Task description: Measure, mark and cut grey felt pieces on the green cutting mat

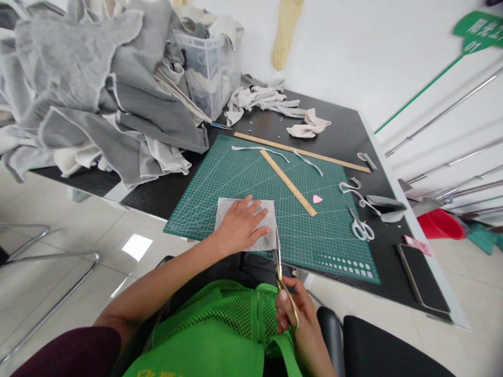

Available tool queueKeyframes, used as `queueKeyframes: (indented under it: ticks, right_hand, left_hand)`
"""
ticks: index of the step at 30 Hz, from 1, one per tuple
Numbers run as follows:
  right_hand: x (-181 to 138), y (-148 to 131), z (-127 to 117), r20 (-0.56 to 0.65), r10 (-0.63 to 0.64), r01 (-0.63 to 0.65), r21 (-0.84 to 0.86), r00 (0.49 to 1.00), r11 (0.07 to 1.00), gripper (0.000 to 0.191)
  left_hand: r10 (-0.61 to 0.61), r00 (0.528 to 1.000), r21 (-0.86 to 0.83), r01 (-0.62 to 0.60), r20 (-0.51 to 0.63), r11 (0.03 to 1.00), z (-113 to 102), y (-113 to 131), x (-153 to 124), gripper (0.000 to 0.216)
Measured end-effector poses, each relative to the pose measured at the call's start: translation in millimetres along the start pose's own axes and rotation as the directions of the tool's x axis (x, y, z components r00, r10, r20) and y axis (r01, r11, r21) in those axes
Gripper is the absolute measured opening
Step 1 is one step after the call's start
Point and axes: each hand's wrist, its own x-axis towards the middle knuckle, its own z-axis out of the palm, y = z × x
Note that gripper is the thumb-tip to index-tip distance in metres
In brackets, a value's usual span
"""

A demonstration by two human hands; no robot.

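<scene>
A light grey square of cloth [225, 208] lies at the front edge of the green cutting mat [204, 188]. Flat on top of it rests my left hand [241, 228], fingers spread. My right hand [296, 309] grips gold-handled scissors [278, 264], whose blades point away from me along the cloth's right edge. Whether the blades touch the cloth I cannot tell. Beyond lie a short wooden ruler [288, 183], a pink piece of tailor's chalk [317, 199] and narrow cloth strips [308, 162].
Grey cloth is heaped [78, 68] at the left beside a clear plastic bin [208, 73]. A long wooden ruler [302, 152] crosses the mat's far side. White-handled scissors [362, 230], scraps [383, 204] and a phone [422, 277] lie at the right. A chair [385, 345] stands at the front right.
</scene>
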Motion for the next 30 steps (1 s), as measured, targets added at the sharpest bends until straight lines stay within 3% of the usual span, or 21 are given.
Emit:
queueKeyframes:
  ticks: [3,5,30]
  right_hand:
    - [-1.6,-1.2,-3.8,-0.018,0.016,-0.015,0.025,1.000,1.000,0.045]
    - [-2.6,-1.6,-5.0,-0.028,0.021,-0.020,0.032,0.999,0.999,0.046]
    - [-2.5,-9.0,-2.4,-0.003,0.009,-0.010,-0.033,1.000,0.999,0.044]
  left_hand:
    - [0.182,0.983,-0.034,-0.181,0.022,0.983,10.1,-10.5,7.9,0.060]
    - [0.215,0.975,-0.053,-0.212,0.052,0.976,16.8,-15.0,9.2,0.060]
    - [0.203,0.976,-0.051,-0.200,0.072,0.978,20.7,-14.4,8.0,0.075]
